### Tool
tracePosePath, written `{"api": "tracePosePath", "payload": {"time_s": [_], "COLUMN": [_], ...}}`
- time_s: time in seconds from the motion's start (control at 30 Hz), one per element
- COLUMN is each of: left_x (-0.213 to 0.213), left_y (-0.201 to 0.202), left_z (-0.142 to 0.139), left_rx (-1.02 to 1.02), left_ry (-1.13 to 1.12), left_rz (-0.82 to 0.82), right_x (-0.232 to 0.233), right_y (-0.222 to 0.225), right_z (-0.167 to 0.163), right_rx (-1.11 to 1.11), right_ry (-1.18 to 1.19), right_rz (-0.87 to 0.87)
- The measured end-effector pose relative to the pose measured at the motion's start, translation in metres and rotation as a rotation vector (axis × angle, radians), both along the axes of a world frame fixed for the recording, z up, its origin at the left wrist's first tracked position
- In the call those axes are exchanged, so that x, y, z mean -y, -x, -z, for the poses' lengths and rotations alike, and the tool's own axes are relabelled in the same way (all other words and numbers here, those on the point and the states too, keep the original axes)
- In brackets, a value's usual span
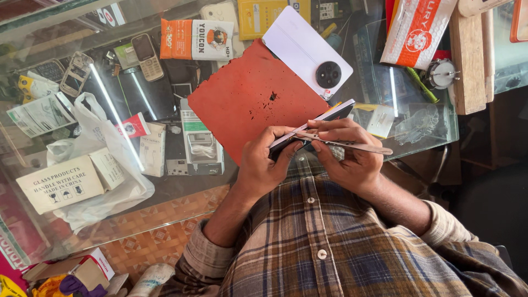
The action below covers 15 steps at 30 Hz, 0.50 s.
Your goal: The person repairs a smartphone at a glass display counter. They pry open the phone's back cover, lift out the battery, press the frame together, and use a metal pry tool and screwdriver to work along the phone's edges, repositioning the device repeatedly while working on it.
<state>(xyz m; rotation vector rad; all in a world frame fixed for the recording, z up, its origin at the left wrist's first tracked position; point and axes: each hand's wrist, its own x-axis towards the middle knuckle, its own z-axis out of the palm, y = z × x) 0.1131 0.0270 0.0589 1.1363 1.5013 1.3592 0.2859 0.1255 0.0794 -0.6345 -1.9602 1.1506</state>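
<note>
Both forearms rise from the lower centre of the frame, plaid sleeves rolled back to mid-forearm, and meet just right of centre. The left hand [264,162] sits on the left, wrist bent, fingers curled upward with the thumb pressed along the top, clamping a grip. The right hand [344,159] sits touching it on the right, fingers folded inward, thumb and forefinger pinched together. The knuckles of both face the camera.

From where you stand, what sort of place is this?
Most likely a phone repair counter: the left hand holds a smartphone, the right hand works metal tweezers at it, and an old keypad phone lies nearby.
</note>
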Motion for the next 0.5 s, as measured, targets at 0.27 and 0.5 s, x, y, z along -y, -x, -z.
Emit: {"api": "tracePosePath", "payload": {"time_s": [0.27,0.5], "left_x": [-0.001,-0.001], "left_y": [-0.005,-0.007], "left_z": [0.004,0.013], "left_rx": [0.058,0.126], "left_ry": [0.052,-0.001], "left_rz": [-0.031,-0.078], "right_x": [-0.001,-0.003], "right_y": [0.002,0.002], "right_z": [0.017,0.028], "right_rx": [-0.152,-0.195], "right_ry": [-0.1,-0.144], "right_rz": [-0.059,-0.09]}}
